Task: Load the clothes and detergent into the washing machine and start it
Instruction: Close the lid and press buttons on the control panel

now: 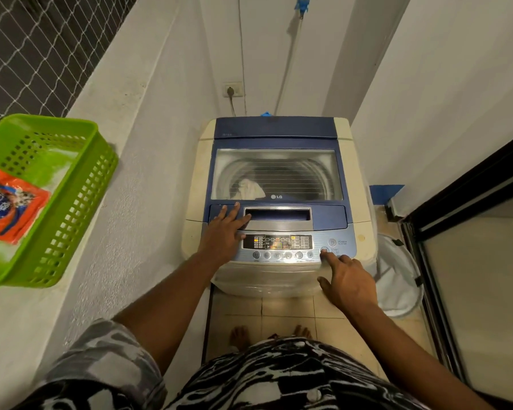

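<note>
On the blue control panel of the cream top-loading washing machine [279,179], I saw my right hand [348,281] with its index fingertip touching the round start button [324,250], the other fingers loosely curled. My left hand [224,230] lay flat, fingers spread, on the closed glass lid's front edge; white clothes [249,189] lay inside the drum. An orange detergent packet [9,204] sat in the green plastic basket [80,184], well apart on the ledge.

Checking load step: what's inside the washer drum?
Through the closed glass lid, a pale cloth and something dark beside it lie in the drum. The lid frame hides the drum's near side; detergent can't be seen.
</note>
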`<state>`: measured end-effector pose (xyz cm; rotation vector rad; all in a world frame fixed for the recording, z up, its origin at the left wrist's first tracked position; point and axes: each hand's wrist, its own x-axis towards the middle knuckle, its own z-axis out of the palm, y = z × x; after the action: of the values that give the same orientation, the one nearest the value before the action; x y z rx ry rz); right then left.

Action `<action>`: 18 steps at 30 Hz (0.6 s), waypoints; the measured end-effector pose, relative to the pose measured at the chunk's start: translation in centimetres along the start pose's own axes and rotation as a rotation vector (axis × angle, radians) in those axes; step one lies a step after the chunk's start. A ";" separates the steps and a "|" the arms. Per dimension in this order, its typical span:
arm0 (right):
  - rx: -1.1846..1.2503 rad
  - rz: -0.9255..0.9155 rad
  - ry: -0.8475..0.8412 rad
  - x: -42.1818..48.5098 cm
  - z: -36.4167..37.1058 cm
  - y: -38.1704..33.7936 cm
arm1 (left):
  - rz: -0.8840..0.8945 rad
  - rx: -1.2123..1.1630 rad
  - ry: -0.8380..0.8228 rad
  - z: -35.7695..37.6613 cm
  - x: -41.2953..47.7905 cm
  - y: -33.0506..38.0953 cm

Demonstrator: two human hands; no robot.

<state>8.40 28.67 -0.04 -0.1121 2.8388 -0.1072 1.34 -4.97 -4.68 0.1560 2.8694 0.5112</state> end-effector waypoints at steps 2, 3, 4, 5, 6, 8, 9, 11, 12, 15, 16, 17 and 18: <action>0.000 0.012 0.003 -0.2 0.1 -0.1 | -0.001 -0.003 0.001 0.1 0.0 0.0; 0.012 0.020 0.013 -0.3 0.1 -0.2 | 0.000 -0.003 0.002 0.0 0.0 0.0; 0.025 0.028 0.029 -0.5 0.3 -0.3 | 0.002 -0.001 0.002 0.0 0.0 0.0; 0.032 0.039 0.035 -0.6 0.3 -0.4 | 0.001 0.005 -0.004 -0.1 0.0 0.0; 0.038 0.050 0.040 -0.8 0.4 -0.6 | 0.004 0.006 -0.010 -0.2 0.0 0.1; 0.039 0.070 0.045 -0.9 0.7 -0.9 | 0.015 0.010 -0.011 -0.3 -0.1 0.2; 0.046 0.082 0.053 -1.0 0.7 -1.2 | 0.020 0.016 0.002 -0.3 -0.2 0.2; 0.070 0.089 0.081 -0.9 0.7 -1.6 | 0.014 0.024 0.023 -0.1 -0.3 0.3; 0.081 0.088 0.102 -0.8 0.6 -1.8 | 0.010 0.019 0.027 0.1 -0.4 0.3; 0.107 0.089 0.172 -0.5 0.3 -2.1 | -0.007 -0.047 0.014 0.1 -0.6 0.6; 0.098 0.092 0.165 -0.2 0.3 -2.1 | -0.015 -0.071 0.013 0.0 -0.5 0.8; 0.082 0.100 0.137 0.0 0.1 -2.2 | -0.026 -0.089 0.018 -0.1 -0.6 1.1; 0.078 0.102 0.112 0.4 0.0 -2.1 | -0.039 -0.102 0.037 0.0 -0.6 1.4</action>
<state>8.13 26.56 -0.03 0.0575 2.9408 -0.2083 2.02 -3.79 -4.07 0.0745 2.8675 0.6582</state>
